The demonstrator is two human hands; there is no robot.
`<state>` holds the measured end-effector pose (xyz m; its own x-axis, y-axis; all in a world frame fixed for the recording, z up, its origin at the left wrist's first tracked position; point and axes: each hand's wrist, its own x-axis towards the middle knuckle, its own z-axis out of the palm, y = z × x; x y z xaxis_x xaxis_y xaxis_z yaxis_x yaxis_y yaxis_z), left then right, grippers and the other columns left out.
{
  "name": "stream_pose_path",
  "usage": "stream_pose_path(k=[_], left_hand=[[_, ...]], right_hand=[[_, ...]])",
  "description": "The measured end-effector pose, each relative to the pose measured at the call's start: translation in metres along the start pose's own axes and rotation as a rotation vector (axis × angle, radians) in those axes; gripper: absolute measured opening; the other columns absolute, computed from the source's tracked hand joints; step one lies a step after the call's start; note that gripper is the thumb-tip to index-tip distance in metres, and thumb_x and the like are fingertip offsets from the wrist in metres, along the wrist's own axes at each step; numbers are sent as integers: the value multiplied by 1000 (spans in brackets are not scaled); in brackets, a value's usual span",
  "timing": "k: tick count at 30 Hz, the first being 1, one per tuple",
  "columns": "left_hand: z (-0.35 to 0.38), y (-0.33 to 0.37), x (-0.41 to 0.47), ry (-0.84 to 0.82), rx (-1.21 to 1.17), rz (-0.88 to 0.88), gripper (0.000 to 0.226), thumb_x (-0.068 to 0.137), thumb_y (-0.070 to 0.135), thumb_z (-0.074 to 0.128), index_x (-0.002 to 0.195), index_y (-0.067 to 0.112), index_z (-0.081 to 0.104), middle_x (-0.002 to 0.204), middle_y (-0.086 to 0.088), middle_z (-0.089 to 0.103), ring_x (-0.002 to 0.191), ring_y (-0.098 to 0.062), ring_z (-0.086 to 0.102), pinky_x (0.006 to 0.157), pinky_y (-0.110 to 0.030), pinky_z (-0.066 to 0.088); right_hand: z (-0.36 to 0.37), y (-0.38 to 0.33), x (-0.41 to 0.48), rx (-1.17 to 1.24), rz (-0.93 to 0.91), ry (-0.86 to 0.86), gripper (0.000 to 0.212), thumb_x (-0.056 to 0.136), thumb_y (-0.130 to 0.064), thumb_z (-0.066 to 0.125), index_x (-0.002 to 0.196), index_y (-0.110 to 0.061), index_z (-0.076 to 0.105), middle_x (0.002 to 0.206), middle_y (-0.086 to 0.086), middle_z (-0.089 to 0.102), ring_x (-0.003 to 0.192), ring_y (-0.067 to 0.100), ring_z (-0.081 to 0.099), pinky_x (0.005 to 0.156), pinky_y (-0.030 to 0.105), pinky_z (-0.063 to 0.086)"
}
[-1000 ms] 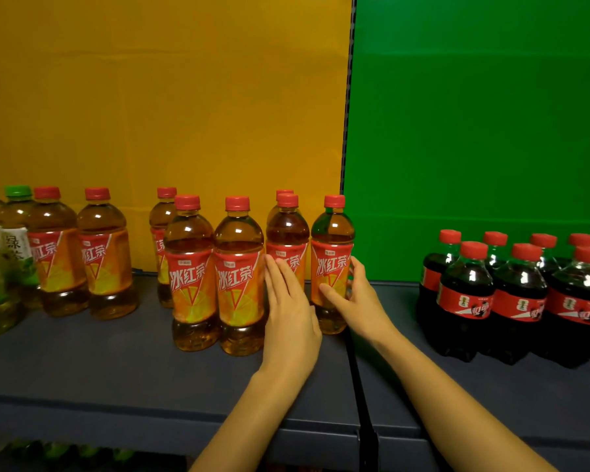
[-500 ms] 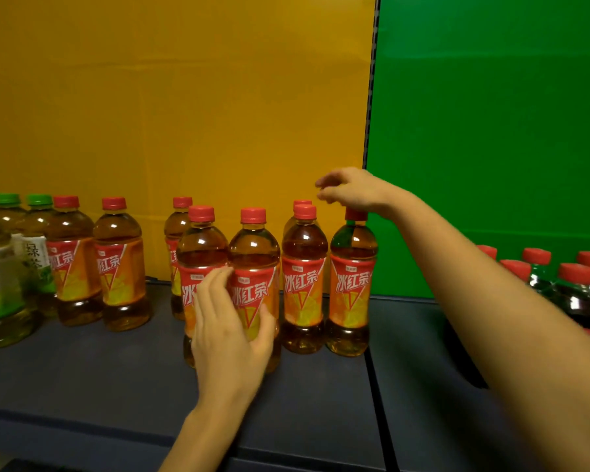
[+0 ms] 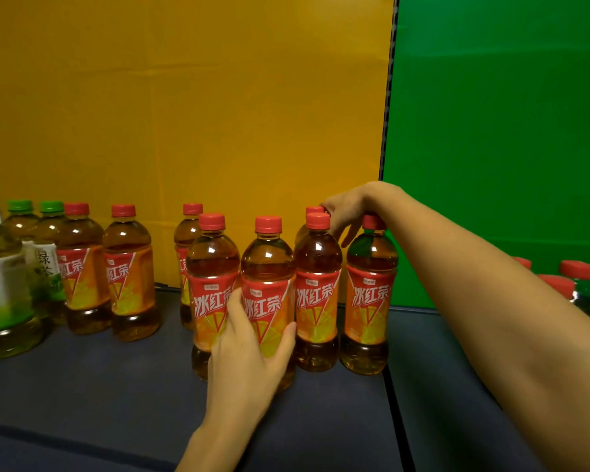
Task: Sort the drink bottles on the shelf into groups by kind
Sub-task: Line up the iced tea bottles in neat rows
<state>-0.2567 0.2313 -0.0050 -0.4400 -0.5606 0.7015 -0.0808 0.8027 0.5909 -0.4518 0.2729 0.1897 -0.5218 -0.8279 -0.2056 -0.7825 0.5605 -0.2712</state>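
Iced tea bottles (image 3: 317, 294) with red caps stand clustered on the dark shelf (image 3: 99, 386), before the yellow panel (image 3: 184, 114). I see my left hand (image 3: 249, 362) wrapped round the label of the front middle bottle (image 3: 268, 264), fingers (image 3: 234, 308) curled on its left side, thumb on its right. My right hand (image 3: 346, 209) hangs over the caps, bent by the rear bottle's cap (image 3: 315, 210); whether it pinches the cap I cannot tell. Green tea bottles (image 3: 4, 277) stand far left.

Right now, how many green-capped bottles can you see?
3, all far left: the front bottle at the picture's edge, and behind it the left bottle and right bottle. More may sit beyond the frame.
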Motion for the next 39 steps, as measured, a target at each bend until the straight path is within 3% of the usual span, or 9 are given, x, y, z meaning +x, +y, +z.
stream_pose_path(k=[6, 12, 15, 17, 20, 23, 30, 35, 39], left_hand=[[0, -5, -1, -20, -35, 15, 89, 70, 60, 51, 141, 20, 14, 129, 2, 50, 116, -12, 50, 90, -22, 42], [0, -7, -1, -28, -62, 32, 90, 71, 59, 51, 141, 21, 12, 132, 3, 47, 118, -11, 48, 91, -21, 41], [0, -7, 0, -40, -71, 32, 91, 71, 59, 50, 142, 19, 10, 134, 1, 46, 117, -9, 46, 91, -19, 38], [0, -7, -1, -46, -73, 24, 91, 71, 59, 49, 142, 18, 10, 135, 0, 45, 119, -13, 47, 91, -20, 38], [-1, -7, -1, -62, -85, 21, 90, 71, 58, 49, 142, 17, 11, 135, -1, 45, 120, -15, 47, 90, -19, 37], [-2, -7, -2, -70, -110, 22, 89, 71, 57, 51, 141, 17, 13, 134, -2, 46, 120, -17, 48, 91, -22, 39], [-6, -5, -6, -87, -136, 33, 85, 76, 49, 60, 140, 16, 15, 132, -5, 47, 114, -15, 50, 87, -24, 41], [-5, -3, -9, -184, -210, 73, 89, 74, 60, 46, 143, 23, 4, 139, -1, 38, 120, -13, 45, 93, -28, 43], [-2, -3, -11, -247, -282, 104, 82, 81, 54, 40, 145, 24, -1, 137, 5, 33, 116, -4, 39, 90, -21, 35]], right_hand=[[-4, 8, 2, 101, -93, 108, 61, 81, -4, 65, 131, -11, 32, 129, 19, 50, 111, 30, 57, 95, 45, 49], [-37, 12, -35, 452, -239, 467, 69, 76, -17, 71, 131, -15, 29, 127, 8, 49, 118, 28, 50, 95, 44, 48], [-51, 3, -60, 634, -359, 664, 63, 81, -15, 67, 131, -14, 28, 110, -1, 53, 111, 20, 52, 91, 41, 47], [-59, -6, -77, 721, -420, 779, 57, 83, -17, 65, 127, -16, 29, 111, 1, 55, 103, 16, 56, 83, 35, 48], [-65, -19, -107, 776, -477, 956, 57, 87, -19, 62, 132, -14, 28, 104, -4, 56, 90, 5, 59, 71, 24, 48], [-56, -29, -139, 767, -504, 1059, 53, 90, -22, 57, 134, -13, 28, 100, -8, 57, 84, 1, 62, 72, 23, 52], [8, -23, -175, 835, -423, 923, 42, 90, -24, 55, 128, -16, 40, 99, -8, 62, 86, 4, 61, 83, 34, 48], [86, 3, -159, 867, -356, 738, 44, 77, -24, 62, 117, -21, 43, 106, 4, 62, 84, 8, 62, 69, 20, 51], [127, 20, -145, 860, -322, 667, 49, 79, -20, 62, 124, -18, 41, 116, 8, 59, 97, 11, 61, 79, 20, 53]])
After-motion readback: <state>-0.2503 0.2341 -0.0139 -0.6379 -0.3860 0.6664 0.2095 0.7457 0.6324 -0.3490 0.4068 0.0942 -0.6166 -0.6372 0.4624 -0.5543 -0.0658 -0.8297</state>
